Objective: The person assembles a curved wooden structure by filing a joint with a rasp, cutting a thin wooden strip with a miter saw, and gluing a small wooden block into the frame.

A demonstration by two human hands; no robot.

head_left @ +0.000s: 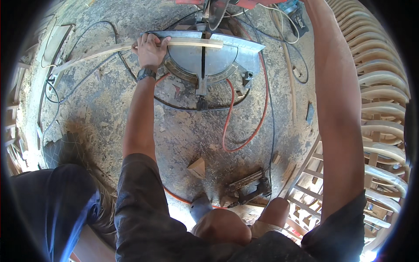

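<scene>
My left hand (pixel 150 49) is closed over a long, thin wooden strip (pixel 196 42), pressing it against the fence of a mitre saw. The strip's right end lies across the slot in the saw's round metal table (pixel 222 59), and its other end runs far out to the left, close to the floor. Above the slot, raised clear of the strip, is the saw blade (pixel 217 15), with part of the red saw head (pixel 238 3) at the top edge. My right arm stretches up toward that head; its hand is cut off by the top edge.
Stacked curved wooden pieces (pixel 377 94) line the right side, by a slatted wooden frame (pixel 310 183). A nailer-like tool (pixel 262 187), a wood offcut (pixel 197 168), a red hose (pixel 227 126) and dark cables lie on the floor. Another person's blue-trousered leg (pixel 56 196) is at lower left.
</scene>
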